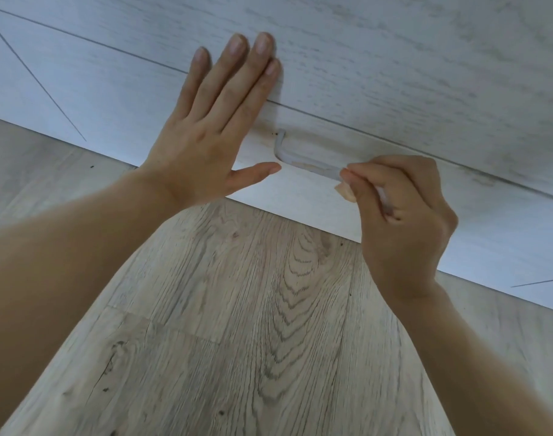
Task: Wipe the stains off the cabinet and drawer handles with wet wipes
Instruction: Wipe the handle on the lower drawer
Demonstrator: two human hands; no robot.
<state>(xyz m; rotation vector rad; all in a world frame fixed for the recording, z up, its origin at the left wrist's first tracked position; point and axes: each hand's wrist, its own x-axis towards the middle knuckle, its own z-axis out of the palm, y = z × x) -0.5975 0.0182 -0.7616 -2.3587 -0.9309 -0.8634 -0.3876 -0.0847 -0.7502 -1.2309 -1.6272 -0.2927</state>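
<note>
The wood-grain floor fills the lower view, under the pale drawer front. The left hand lies flat and spread on this front. The right hand curls around the grey drawer handle; a wipe cannot be made out.

One view only, worn on the head, looking steeply down and forward, close in: drawer front just beyond the left hand, wood floor below both forearms.
</note>
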